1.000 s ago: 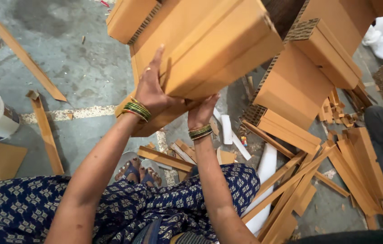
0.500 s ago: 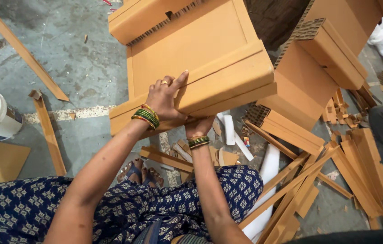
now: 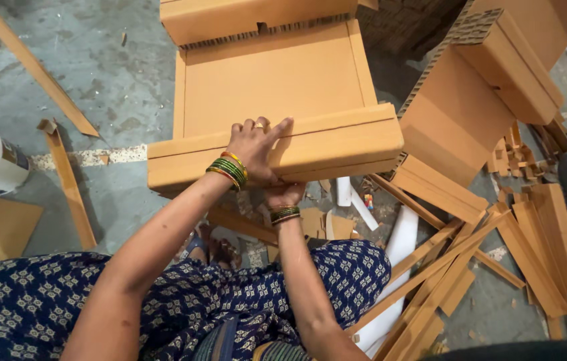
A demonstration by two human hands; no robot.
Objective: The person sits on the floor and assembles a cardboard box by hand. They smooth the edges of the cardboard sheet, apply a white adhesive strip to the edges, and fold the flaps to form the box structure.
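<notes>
Left hand [image 3: 254, 148] presses flat (grip wide) on cardboard tray [image 3: 276, 100]; right hand [image 3: 283, 194] supports underneath, grip hidden.

You've brought the cardboard tray [image 3: 276, 100] down from its steep tilt to lie nearly flat, your left hand [image 3: 254, 148] sliding onto the top of its near rim while your right hand [image 3: 285, 195] stays tucked beneath.

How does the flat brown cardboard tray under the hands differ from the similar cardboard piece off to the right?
The brown cardboard tray in the middle lies flat, its panel facing up; the brown cardboard piece at right stands tilted, leaning toward the floor. The left hand presses on the middle tray's near folded edge and the right hand holds it from beneath; nobody touches the right piece. Both are the same brown board with thick folded rims.
</notes>
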